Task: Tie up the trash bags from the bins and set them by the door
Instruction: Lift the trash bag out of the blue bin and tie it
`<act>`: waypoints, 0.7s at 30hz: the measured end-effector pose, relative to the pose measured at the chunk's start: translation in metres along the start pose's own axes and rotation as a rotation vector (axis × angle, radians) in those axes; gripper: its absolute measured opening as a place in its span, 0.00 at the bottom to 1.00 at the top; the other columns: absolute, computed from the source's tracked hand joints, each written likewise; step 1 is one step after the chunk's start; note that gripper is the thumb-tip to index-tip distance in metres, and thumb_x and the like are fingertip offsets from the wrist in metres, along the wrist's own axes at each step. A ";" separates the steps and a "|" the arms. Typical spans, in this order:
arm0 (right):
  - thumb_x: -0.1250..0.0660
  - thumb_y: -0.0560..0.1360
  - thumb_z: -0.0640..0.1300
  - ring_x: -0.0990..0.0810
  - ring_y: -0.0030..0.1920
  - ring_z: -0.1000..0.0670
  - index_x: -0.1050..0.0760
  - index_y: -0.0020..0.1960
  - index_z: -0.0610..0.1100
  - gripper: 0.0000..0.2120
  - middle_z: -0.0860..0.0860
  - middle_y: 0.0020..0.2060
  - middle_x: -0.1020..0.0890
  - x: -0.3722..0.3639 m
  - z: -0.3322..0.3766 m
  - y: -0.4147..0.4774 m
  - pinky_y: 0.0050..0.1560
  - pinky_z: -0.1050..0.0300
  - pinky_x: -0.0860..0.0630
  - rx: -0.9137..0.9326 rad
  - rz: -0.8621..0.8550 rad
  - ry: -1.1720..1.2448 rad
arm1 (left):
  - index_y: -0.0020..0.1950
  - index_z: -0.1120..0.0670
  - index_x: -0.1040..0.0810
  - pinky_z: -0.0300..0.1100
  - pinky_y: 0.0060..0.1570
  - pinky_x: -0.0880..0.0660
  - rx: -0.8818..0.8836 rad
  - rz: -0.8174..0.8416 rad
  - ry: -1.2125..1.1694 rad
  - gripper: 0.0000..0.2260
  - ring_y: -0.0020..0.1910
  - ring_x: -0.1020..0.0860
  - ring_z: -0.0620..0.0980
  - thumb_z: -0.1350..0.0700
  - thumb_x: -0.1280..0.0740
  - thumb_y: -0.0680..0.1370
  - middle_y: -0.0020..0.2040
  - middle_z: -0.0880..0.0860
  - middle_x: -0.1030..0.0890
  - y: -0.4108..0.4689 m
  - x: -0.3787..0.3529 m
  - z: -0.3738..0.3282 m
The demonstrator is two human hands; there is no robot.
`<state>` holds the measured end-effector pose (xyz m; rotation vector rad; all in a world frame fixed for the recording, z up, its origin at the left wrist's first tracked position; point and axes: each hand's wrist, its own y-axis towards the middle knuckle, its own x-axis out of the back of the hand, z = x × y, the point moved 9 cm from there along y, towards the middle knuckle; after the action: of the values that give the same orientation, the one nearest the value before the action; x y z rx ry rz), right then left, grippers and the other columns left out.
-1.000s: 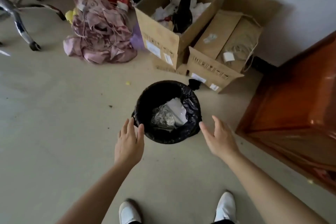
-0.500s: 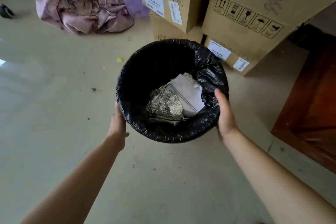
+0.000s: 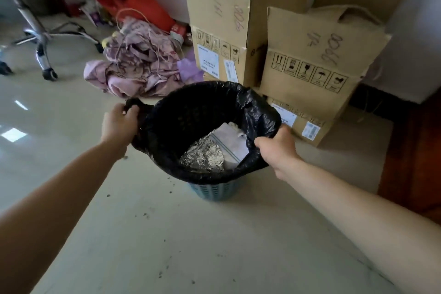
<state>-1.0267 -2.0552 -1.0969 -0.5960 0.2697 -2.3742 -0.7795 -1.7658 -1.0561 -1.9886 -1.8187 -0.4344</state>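
The black trash bag (image 3: 191, 112) sits in the blue bin (image 3: 214, 191), its rim raised above the bin. The left hand (image 3: 119, 124) grips bunched bag edge at the bin's left. The right hand (image 3: 276, 148) clamps the edge at its right. Crumpled foil (image 3: 202, 155) and what seems to be white paper (image 3: 232, 141) lie inside the bin.

The left forearm (image 3: 59, 198) and right forearm (image 3: 358, 207) are showing bare along their visible length; the left hand (image 3: 119, 124) and right hand (image 3: 278, 148) are showing bare too.
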 end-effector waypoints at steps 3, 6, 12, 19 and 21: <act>0.36 0.76 0.36 0.25 0.60 0.41 0.41 0.75 0.42 0.29 0.43 0.66 0.27 -0.007 0.005 -0.016 0.56 0.51 0.27 -0.040 -0.022 -0.063 | 0.54 0.57 0.21 0.50 0.47 0.24 -0.333 -0.019 0.039 0.09 0.45 0.22 0.56 0.52 0.36 0.81 0.46 0.54 0.19 -0.036 0.003 -0.084; 0.36 0.77 0.35 0.26 0.56 0.41 0.41 0.73 0.40 0.27 0.42 0.65 0.27 -0.009 0.013 -0.026 0.54 0.51 0.27 -0.021 -0.051 -0.075 | 0.50 0.58 0.23 0.48 0.46 0.25 -0.587 0.049 0.019 0.07 0.43 0.22 0.55 0.55 0.35 0.81 0.43 0.53 0.20 -0.086 -0.016 -0.147; 0.35 0.78 0.41 0.24 0.64 0.37 0.39 0.70 0.37 0.24 0.38 0.66 0.25 -0.004 0.009 -0.036 0.55 0.52 0.28 -0.025 -0.068 -0.161 | 0.55 0.57 0.21 0.52 0.48 0.20 -0.783 0.143 -0.215 0.11 0.45 0.19 0.54 0.51 0.32 0.78 0.45 0.55 0.17 -0.145 -0.014 -0.230; 0.48 0.79 0.69 0.20 0.47 0.47 0.24 0.57 0.48 0.28 0.47 0.48 0.19 0.019 -0.004 -0.025 0.44 0.53 0.21 -0.348 0.294 0.313 | 0.69 0.49 0.27 0.49 0.65 0.26 -0.696 0.098 -0.179 0.24 0.66 0.29 0.52 0.49 0.27 0.74 0.62 0.51 0.31 -0.115 -0.008 -0.204; 0.42 0.83 0.59 0.20 0.45 0.48 0.23 0.55 0.47 0.17 0.48 0.45 0.19 0.034 -0.017 -0.017 0.43 0.56 0.22 -0.395 0.331 0.221 | 0.73 0.44 0.34 0.54 0.65 0.26 -0.620 0.157 -0.199 0.32 0.69 0.28 0.54 0.43 0.26 0.71 0.67 0.51 0.29 -0.102 -0.011 -0.188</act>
<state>-1.0674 -2.0639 -1.0943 -0.4229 0.8807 -2.0720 -0.8734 -1.8616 -0.8893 -2.6453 -1.7619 -0.8587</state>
